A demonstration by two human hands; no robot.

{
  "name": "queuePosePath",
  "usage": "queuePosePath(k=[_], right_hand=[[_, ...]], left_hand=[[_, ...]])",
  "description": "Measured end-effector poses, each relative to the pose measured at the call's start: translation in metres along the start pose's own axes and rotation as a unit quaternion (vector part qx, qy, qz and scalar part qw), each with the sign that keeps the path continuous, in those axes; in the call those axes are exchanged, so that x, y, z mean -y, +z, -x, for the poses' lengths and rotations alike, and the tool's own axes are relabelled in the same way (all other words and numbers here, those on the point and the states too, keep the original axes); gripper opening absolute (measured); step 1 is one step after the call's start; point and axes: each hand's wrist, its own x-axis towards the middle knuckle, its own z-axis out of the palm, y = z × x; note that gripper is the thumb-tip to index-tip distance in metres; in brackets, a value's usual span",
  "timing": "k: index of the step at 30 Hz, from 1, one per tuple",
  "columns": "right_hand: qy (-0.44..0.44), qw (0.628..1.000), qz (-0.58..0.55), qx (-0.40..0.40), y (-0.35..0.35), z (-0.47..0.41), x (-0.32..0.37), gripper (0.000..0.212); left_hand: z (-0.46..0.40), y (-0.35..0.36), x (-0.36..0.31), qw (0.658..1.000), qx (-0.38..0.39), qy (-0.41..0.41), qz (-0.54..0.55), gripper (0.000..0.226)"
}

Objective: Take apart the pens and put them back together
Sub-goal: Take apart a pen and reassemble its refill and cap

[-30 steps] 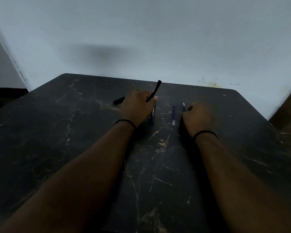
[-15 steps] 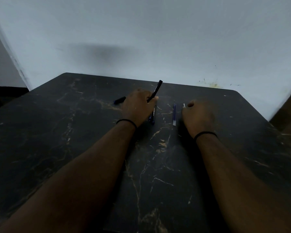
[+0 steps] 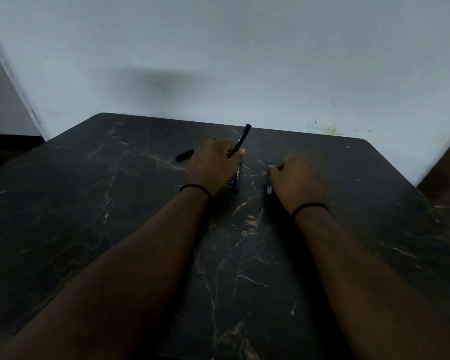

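1. We grip a black pen barrel [image 3: 240, 141] in our left hand [image 3: 213, 165], fingers curled round its lower end so that it sticks up and away from us, toward the wall.
2. Taking that left hand as our landmark: a second dark pen [image 3: 235, 179] lies on the surface [image 3: 89, 216] just to its right, partly under the knuckles; a black cap [image 3: 185, 154] lies just to its left; a thin blue refill [image 3: 269, 179] lies further right.
3. Our right hand [image 3: 295, 181] sits right of the left hand with its fingers curled at the upper end of the refill. It seems to be pinching it, though the fingertips are hidden, so we cannot tell for sure.
4. We judge the pens are apart and reassembly is next: the refill has to go into the barrel.
5. Risks: the refill is slim and lies flat, so a poor pinch could let it roll off across the smooth surface. The dim light makes the barrel opening hard to find, so a misaligned push could bend the refill. The left wrist could nudge the pen beneath it.
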Motion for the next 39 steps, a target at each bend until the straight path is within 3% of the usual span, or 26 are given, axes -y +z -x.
queuePosePath(k=[6, 14, 21, 24, 28, 31, 36, 39], right_hand=[[-0.009, 0.999, 0.041, 0.025, 0.003, 0.007, 0.008, 0.031], [0.017, 0.997, 0.013, 0.067, -0.001, 0.006, 0.013, 0.027], [0.008, 0.999, -0.015, 0.033, 0.0, 0.005, 0.01, 0.043], [-0.001, 0.995, -0.096, -0.018, 0.002, 0.005, 0.012, 0.034], [-0.03, 0.959, -0.248, -0.135, 0.003, 0.008, 0.02, 0.014], [-0.04, 0.942, -0.291, -0.165, 0.003, 0.006, 0.023, 0.027], [-0.062, 0.885, -0.4, -0.231, -0.003, 0.011, 0.025, 0.008], [-0.074, 0.843, -0.477, -0.237, -0.005, 0.012, 0.028, 0.011]], left_hand=[[0.0, -0.001, -0.001, 1.0, -0.005, -0.009, 0.002, 0.047], [0.001, -0.003, -0.004, 1.0, -0.001, -0.012, -0.005, 0.048], [0.004, -0.004, -0.005, 1.0, -0.006, -0.013, 0.004, 0.049], [0.003, -0.005, -0.007, 1.0, 0.005, -0.016, -0.004, 0.046], [0.002, -0.009, -0.006, 1.0, 0.008, -0.023, -0.005, 0.042], [0.001, -0.01, -0.006, 0.999, 0.018, -0.021, -0.015, 0.038], [0.001, -0.009, -0.006, 0.999, 0.024, -0.01, -0.025, 0.044], [0.001, -0.009, -0.006, 0.999, 0.026, 0.0, -0.026, 0.039]])
